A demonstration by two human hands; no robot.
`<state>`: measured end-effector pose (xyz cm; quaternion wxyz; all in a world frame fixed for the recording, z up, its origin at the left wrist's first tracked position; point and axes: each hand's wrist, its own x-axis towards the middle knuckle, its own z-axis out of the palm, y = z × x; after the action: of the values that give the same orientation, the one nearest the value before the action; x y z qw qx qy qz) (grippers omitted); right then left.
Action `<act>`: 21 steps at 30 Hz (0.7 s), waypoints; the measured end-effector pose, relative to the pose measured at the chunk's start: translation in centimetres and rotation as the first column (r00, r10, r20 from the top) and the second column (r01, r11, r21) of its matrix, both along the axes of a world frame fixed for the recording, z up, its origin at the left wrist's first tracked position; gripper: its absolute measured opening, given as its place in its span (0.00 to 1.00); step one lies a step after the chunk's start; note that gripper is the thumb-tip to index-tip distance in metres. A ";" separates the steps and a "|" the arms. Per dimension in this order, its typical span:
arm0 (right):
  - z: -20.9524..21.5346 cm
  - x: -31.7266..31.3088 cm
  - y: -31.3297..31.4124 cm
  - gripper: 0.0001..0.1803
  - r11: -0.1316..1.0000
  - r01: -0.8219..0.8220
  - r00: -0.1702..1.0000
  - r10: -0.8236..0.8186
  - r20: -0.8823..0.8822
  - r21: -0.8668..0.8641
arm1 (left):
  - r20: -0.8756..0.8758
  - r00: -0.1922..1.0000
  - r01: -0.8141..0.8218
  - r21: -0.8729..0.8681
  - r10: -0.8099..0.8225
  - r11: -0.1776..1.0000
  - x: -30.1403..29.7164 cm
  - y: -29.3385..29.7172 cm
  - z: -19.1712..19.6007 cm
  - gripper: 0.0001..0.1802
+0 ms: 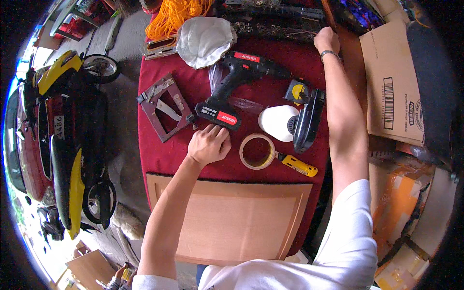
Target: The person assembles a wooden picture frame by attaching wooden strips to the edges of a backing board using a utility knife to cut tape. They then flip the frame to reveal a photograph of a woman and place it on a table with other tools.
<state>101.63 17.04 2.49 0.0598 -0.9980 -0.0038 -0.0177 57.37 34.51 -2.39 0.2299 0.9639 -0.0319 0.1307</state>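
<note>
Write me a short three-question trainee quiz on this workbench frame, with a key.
1. True or false: the left hand rests at the battery base of the cordless drill.
2. Multiple choice: what lies directly right of the roll of masking tape? A) orange cord B) yellow utility knife C) white cloth
3. Short answer: where is the right hand, and is it holding a tool?

Key
1. True: its fingers touch the drill's battery end on the red tablecloth.
2. B.
3. It is at the far edge of the table, near its right corner; no tool shows in it, though what the fingers press on cannot be made out.
</note>
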 end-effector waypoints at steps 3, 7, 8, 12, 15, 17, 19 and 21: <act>-0.9 0.7 -1.0 0.07 0.992 -0.119 0.993 0.118 0.030 0.040 | 0.014 1.000 -0.003 -0.003 0.003 1.000 0.2 0.1 0.0 0.07; -2.1 1.3 -2.6 0.06 0.961 -0.239 0.967 0.223 0.121 0.141 | 0.027 1.000 -0.006 0.007 0.005 1.000 0.3 0.1 0.4 0.08; -2.3 1.3 -3.1 0.06 0.945 -0.275 0.956 0.250 0.150 0.179 | 0.032 0.999 -0.004 0.006 0.004 1.000 0.4 0.1 0.4 0.08; -1.4 0.2 -5.3 0.07 0.822 -0.409 0.902 0.300 0.309 0.396 | 0.022 1.000 0.004 0.011 -0.004 1.000 0.6 0.0 0.1 0.08; 0.0 -4.7 -6.5 0.05 0.494 -0.476 0.871 0.379 0.313 0.727 | -0.012 1.000 -0.003 0.021 0.003 1.000 0.2 0.0 0.2 0.08; 2.0 -12.5 -7.3 0.02 0.550 -0.416 0.873 0.464 0.149 0.724 | 0.002 1.000 -0.021 0.020 0.021 1.000 -0.2 0.3 0.1 0.08; 3.6 -20.4 -9.1 0.03 0.633 -0.488 0.808 0.588 0.036 0.601 | 0.011 1.000 -0.025 -0.006 0.025 1.000 -0.2 0.2 0.0 0.07; 2.7 -24.9 -11.7 0.06 0.703 -0.525 0.777 0.626 -0.065 0.480 | 0.024 1.000 -0.007 -0.020 0.007 1.000 0.4 -0.1 0.3 0.07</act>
<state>76.70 5.36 5.15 0.2840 -0.9014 -0.3064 0.1136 57.77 34.44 -2.11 0.2385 0.9600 -0.0302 0.1436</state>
